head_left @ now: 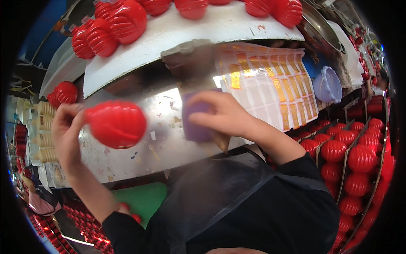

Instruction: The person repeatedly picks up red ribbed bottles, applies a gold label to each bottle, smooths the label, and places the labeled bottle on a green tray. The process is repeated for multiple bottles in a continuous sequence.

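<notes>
Left hand (67,127) is closed around one end of a red ribbed lantern (116,123), fingers wrapped at its left end; the lantern sticks out to the right, held above the table (139,156). It's motion-blurred, so no finer detail on the grip.

Right hand (222,113) is curled over a purple block (195,122), fingers on its top and right edge, thumb side low. The block sits on or just above the shiny metal table, just right of the lantern; cannot tell whether it touches the surface.

Table surface: scuffed metal, scattered with small scraps of paper and bits of sticker.

Just beside the right hand, up and to the right: a sheet of gold stickers (270,84) on white backing, many rows, part of the sheet already bare.

Above that, a white shelf (177,29) carries more red lanterns (114,25) in a row along its far edge. One more red lantern (63,94) lies at the left, near the left hand.

Right side: cardboard boxes (347,161) with dividers, packed with red lanterns in rows. A pale purple plastic tub (327,84) lies near the top right, past the sticker sheet.

Far left: a stack of cream-coloured spools (44,131), well apart from the block.

Person wears a dark apron (237,199) over dark sleeves, bottom of view.
</notes>
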### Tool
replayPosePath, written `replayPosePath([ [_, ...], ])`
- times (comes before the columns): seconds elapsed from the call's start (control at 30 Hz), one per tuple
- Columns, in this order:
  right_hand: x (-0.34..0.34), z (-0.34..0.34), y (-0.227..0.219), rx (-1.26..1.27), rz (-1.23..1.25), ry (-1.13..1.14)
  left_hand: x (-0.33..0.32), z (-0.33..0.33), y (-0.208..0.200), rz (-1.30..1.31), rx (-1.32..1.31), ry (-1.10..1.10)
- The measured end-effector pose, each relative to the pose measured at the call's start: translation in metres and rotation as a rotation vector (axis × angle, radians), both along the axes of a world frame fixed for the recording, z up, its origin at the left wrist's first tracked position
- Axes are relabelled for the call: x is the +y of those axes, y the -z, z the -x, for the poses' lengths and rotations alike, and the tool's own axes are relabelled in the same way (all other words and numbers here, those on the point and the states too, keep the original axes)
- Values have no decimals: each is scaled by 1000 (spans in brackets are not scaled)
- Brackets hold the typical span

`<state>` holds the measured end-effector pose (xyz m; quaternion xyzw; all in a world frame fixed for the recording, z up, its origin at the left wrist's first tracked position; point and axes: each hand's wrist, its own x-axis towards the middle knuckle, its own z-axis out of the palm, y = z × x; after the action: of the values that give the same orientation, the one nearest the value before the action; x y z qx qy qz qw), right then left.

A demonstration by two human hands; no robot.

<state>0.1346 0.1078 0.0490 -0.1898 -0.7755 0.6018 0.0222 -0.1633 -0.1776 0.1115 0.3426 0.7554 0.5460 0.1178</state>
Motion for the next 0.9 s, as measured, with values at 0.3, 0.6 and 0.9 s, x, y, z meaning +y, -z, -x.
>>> replayPosePath([
  [0.3,48,-11,23,102,-302,187,213,-109,66,-138,-225,63],
  [0.6,109,-68,98,-150,-1012,-15,180,-147,116,-296,-607,63],
  [0.9,35,-173,71,-55,-1133,-209,184,-146,107,-253,-669,66],
])
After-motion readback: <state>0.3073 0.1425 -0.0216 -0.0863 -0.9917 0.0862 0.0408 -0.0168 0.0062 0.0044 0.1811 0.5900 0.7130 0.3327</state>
